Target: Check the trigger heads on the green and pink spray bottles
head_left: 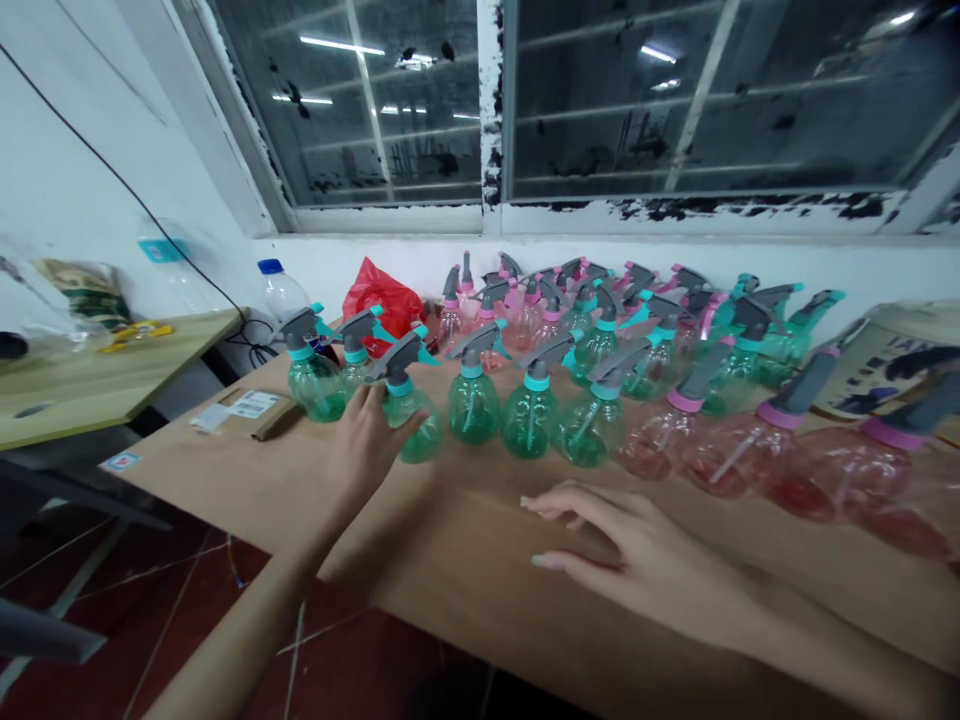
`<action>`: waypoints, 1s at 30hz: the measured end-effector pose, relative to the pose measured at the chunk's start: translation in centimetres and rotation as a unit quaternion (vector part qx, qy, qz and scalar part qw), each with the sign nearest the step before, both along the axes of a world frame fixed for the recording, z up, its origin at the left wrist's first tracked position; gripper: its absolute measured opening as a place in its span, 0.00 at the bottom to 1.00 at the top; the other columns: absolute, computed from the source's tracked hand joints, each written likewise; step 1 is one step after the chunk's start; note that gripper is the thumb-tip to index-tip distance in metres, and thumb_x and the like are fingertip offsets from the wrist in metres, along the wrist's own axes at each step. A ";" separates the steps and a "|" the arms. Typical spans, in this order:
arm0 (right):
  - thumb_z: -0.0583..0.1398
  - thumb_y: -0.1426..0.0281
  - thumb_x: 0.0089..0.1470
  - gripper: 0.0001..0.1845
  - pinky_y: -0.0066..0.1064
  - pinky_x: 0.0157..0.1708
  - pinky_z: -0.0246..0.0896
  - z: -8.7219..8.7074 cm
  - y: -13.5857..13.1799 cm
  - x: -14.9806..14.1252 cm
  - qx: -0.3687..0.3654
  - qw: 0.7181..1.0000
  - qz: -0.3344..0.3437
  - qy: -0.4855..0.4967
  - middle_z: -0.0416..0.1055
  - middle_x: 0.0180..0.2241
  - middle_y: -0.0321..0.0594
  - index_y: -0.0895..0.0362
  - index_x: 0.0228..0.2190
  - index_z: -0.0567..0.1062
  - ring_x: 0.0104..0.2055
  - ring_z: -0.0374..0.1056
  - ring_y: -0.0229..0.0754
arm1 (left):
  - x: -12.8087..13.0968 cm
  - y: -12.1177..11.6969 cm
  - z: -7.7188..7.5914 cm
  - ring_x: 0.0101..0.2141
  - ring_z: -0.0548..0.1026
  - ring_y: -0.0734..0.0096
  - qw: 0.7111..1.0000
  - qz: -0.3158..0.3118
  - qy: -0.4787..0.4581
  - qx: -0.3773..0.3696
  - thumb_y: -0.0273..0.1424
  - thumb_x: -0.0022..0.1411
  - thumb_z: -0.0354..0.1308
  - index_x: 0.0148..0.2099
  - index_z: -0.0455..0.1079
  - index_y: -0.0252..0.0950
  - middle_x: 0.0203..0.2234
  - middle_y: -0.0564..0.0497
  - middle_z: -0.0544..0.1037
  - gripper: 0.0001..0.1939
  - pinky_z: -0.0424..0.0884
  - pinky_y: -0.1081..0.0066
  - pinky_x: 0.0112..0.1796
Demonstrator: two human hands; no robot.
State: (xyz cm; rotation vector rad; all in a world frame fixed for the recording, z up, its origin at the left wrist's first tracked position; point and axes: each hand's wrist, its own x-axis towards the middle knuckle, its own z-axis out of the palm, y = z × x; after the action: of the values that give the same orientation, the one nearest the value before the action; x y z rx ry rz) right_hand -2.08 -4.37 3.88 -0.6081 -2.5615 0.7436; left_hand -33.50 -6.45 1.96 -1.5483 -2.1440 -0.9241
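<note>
My left hand point(371, 440) is around the left side of a round green spray bottle point(421, 440) with a grey and turquoise trigger head. Its thumb lies across the front of the bottle, which stands upright on the table. Right of it, more green spray bottles stand in the front row, among them one with a visible dip tube point(473, 408). My right hand point(615, 535) hovers over the table's front part, thumb and fingers apart, holding nothing. Nearest to it are another green spray bottle point(589, 435) and a red spray bottle point(724, 455) with a pink collar.
Many pink and green spray bottles crowd the brown table point(465, 540) toward the wall. A red plastic bag point(382, 300), a blue-capped bottle point(281, 290) and a flat cardboard piece point(274, 415) lie or stand left. A printed container point(885, 355) is at right, a second table point(150, 370) at left.
</note>
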 end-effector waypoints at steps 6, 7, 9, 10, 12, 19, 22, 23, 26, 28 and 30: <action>0.57 0.58 0.55 0.16 0.35 0.46 0.65 -1.3 0.6 1.1 -0.002 1.000 -0.002 0.004 0.72 0.47 0.33 0.49 0.45 0.69 0.46 0.68 0.41 | 3.3 -4.3 -0.7 0.40 0.73 0.56 1.000 -0.015 -0.002 -0.002 0.48 0.55 0.58 0.47 0.64 0.38 0.41 0.46 0.71 0.24 0.71 0.60 0.39; 0.57 0.58 0.55 0.16 0.35 0.46 0.65 -1.5 0.7 1.3 0.000 1.000 -0.006 0.005 0.72 0.47 0.34 0.49 0.44 0.69 0.46 0.68 0.41 | 4.3 -5.0 -0.8 0.40 0.74 0.56 1.000 -0.020 -0.002 -0.002 0.48 0.55 0.58 0.48 0.63 0.38 0.40 0.46 0.71 0.24 0.71 0.61 0.39; 0.57 0.57 0.55 0.17 0.37 0.46 0.65 -2.0 0.9 1.7 0.004 1.000 -0.016 0.005 0.72 0.46 0.35 0.50 0.45 0.69 0.45 0.69 0.42 | 6.4 -5.9 -0.9 0.39 0.74 0.57 1.000 -0.029 0.003 -0.004 0.49 0.55 0.57 0.50 0.62 0.38 0.40 0.46 0.71 0.26 0.72 0.61 0.37; 0.57 0.56 0.54 0.18 0.38 0.46 0.65 -2.2 0.9 2.0 0.004 1.000 -0.021 0.001 0.72 0.46 0.36 0.50 0.45 0.69 0.45 0.69 0.43 | 7.6 -6.3 -0.9 0.38 0.74 0.57 0.999 -0.042 0.009 -0.008 0.50 0.55 0.57 0.50 0.62 0.37 0.39 0.46 0.71 0.26 0.72 0.61 0.36; 0.57 0.54 0.53 0.22 0.41 0.47 0.64 -2.7 1.1 2.5 -0.002 0.999 -0.038 -0.013 0.71 0.48 0.38 0.50 0.47 0.69 0.47 0.68 0.46 | 10.1 -6.6 -0.8 0.39 0.73 0.56 0.997 -0.072 0.039 -0.016 0.51 0.56 0.54 0.49 0.62 0.36 0.37 0.45 0.71 0.27 0.72 0.60 0.37; 0.64 0.48 0.38 0.47 0.52 0.51 0.57 -5.1 1.2 5.6 -0.077 0.994 -0.075 -0.017 0.62 0.56 0.47 0.52 0.57 0.58 0.56 0.59 0.58 | 18.9 -5.1 -0.8 0.35 0.74 0.56 0.984 -0.161 0.082 -0.008 0.58 0.54 0.49 0.43 0.64 0.34 0.32 0.46 0.71 0.31 0.74 0.60 0.35; 0.67 0.52 0.36 0.51 0.49 0.51 0.58 -5.8 1.1 7.0 -0.109 0.991 -0.064 0.039 0.61 0.56 0.48 0.52 0.58 0.54 0.56 0.58 0.56 | 21.8 -4.1 -1.0 0.33 0.74 0.56 0.983 -0.174 0.066 -0.012 0.59 0.51 0.51 0.39 0.64 0.32 0.32 0.45 0.71 0.32 0.74 0.59 0.32; 0.67 0.53 0.36 0.50 0.49 0.50 0.58 -6.0 1.1 7.4 -0.117 0.989 -0.071 0.055 0.62 0.55 0.48 0.52 0.57 0.54 0.56 0.59 0.55 | 22.5 -3.8 -1.1 0.33 0.74 0.56 0.983 -0.178 0.050 -0.021 0.59 0.50 0.52 0.40 0.64 0.32 0.32 0.44 0.71 0.33 0.74 0.59 0.32; 0.67 0.55 0.38 0.45 0.47 0.47 0.61 -6.4 1.3 8.4 -0.127 0.982 -0.107 0.092 0.66 0.51 0.46 0.53 0.55 0.57 0.52 0.62 0.53 | 23.7 -2.9 -0.9 0.37 0.73 0.52 0.977 -0.200 -0.027 -0.074 0.57 0.46 0.59 0.45 0.63 0.32 0.36 0.43 0.71 0.35 0.74 0.54 0.34; 0.68 0.55 0.37 0.44 0.46 0.46 0.62 -6.6 1.6 8.8 -0.127 0.980 -0.119 0.099 0.67 0.49 0.46 0.54 0.53 0.59 0.50 0.64 0.53 | 23.8 -2.2 -0.5 0.40 0.73 0.52 0.959 -0.251 -0.088 -0.102 0.53 0.47 0.62 0.49 0.61 0.34 0.39 0.44 0.71 0.35 0.72 0.52 0.38; 0.68 0.54 0.35 0.45 0.47 0.45 0.63 -6.6 1.9 9.2 -0.125 0.981 -0.116 0.092 0.68 0.48 0.47 0.55 0.52 0.60 0.50 0.64 0.53 | 23.7 -1.3 0.0 0.44 0.71 0.55 0.928 -0.327 -0.141 -0.109 0.48 0.51 0.62 0.50 0.61 0.37 0.42 0.45 0.71 0.30 0.70 0.52 0.43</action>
State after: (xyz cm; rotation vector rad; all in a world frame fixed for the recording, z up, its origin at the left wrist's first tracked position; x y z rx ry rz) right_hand 7.11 -2.49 -2.71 -0.8563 -2.1989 0.9954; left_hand -9.85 -7.71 1.98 -2.4611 -1.9723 -1.1921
